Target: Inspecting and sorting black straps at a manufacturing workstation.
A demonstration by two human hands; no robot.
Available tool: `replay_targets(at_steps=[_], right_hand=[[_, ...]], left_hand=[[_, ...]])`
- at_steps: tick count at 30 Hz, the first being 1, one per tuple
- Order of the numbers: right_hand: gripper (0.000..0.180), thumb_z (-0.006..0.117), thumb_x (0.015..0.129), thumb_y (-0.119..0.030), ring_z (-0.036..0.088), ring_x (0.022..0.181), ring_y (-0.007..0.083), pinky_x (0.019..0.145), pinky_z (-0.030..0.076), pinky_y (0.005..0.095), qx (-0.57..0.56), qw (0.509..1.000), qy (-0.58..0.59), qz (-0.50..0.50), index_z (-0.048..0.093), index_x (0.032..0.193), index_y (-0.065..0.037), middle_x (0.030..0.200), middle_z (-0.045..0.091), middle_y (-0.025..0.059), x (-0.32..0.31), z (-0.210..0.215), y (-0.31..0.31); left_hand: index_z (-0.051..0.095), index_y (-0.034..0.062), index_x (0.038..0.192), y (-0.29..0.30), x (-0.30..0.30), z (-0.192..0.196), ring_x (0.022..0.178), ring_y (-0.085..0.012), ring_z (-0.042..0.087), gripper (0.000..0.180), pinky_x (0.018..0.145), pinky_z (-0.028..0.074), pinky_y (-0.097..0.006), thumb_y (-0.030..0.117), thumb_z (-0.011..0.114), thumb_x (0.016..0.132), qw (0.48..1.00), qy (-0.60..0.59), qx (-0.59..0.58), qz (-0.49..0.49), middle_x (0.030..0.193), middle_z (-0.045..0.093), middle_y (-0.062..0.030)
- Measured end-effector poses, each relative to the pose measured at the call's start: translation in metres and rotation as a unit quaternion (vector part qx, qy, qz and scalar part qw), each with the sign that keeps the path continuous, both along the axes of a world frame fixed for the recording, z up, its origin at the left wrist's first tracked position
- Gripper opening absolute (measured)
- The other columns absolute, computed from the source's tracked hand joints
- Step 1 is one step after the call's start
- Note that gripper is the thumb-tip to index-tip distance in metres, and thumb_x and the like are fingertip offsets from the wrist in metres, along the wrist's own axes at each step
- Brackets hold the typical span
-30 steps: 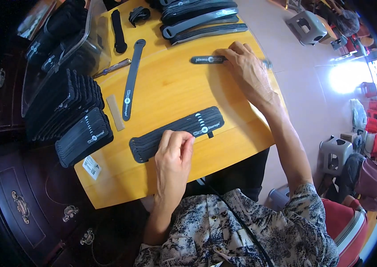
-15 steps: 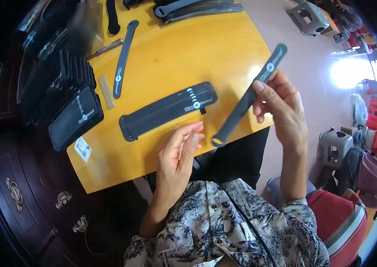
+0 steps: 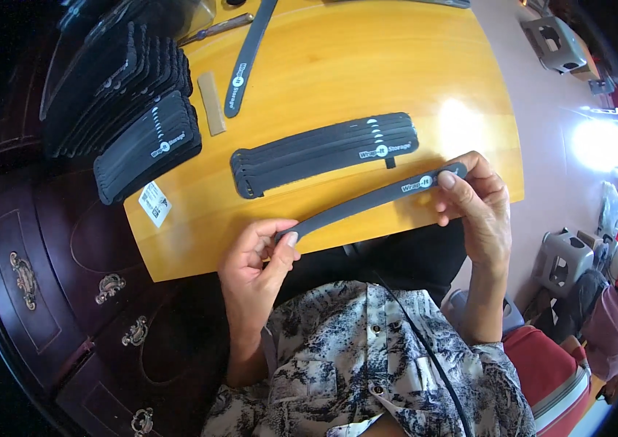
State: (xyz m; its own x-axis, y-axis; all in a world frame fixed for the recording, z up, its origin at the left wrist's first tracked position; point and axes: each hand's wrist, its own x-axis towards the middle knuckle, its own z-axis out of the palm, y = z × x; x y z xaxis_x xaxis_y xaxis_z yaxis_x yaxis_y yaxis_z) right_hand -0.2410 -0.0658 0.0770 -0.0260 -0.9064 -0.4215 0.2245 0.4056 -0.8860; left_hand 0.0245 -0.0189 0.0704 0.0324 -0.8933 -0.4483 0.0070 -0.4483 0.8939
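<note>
A dark grey storage strap (image 3: 367, 200) with white print stretches between my two hands, above the table's front edge. My left hand (image 3: 254, 262) pinches its left end between thumb and fingers. The other end, rounded, is gripped by my right hand (image 3: 478, 207), thumb on top. Just beyond it lies a stack of similar straps (image 3: 316, 153), overlapped in a fan, with a small black tab poking out at its near side. A single strap (image 3: 249, 62) lies at the far left of that stack.
On the table's left are a bundle of straps (image 3: 152, 149), taller black stacks (image 3: 123, 95), a tan strip (image 3: 211, 102), a white label (image 3: 154, 204) and a pen-like tool (image 3: 220, 28). Dark drawers (image 3: 54, 291) stand left; grey stools (image 3: 562, 258) and people are on the right.
My left hand has closed on the strap's lower end, which hung free before. My right hand has lowered its end, so the strap now lies nearly level. The view has shifted.
</note>
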Motion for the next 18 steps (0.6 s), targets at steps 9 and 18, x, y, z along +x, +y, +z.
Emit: replay_targets(at_steps=[9,18], right_hand=[[0.017,0.056,0.094,-0.015,0.057,0.066,0.0067,0.057,0.049,0.0197,0.03,0.984,0.166,0.063,0.063,0.099,0.0,0.084,0.066,0.0054,0.004,0.009,0.002],[0.01,0.065,0.088,-0.01,0.052,0.056,0.0057,0.051,0.042,0.0188,-0.004,0.979,0.2,0.048,0.062,0.089,-0.001,0.07,0.06,0.0008,0.005,0.007,-0.001]], left_hand=[[0.06,-0.0027,0.106,-0.007,0.014,-0.003,0.073,-0.0087,0.059,0.018,0.067,0.049,-0.02,-0.003,0.059,0.088,0.993,-0.005,-0.019,0.114,0.088,0.062,-0.0058],[0.062,-0.0019,0.098,-0.015,0.018,-0.008,0.07,-0.0059,0.057,0.012,0.063,0.045,-0.018,-0.001,0.063,0.086,0.977,-0.155,-0.094,0.113,0.082,0.063,-0.0028]])
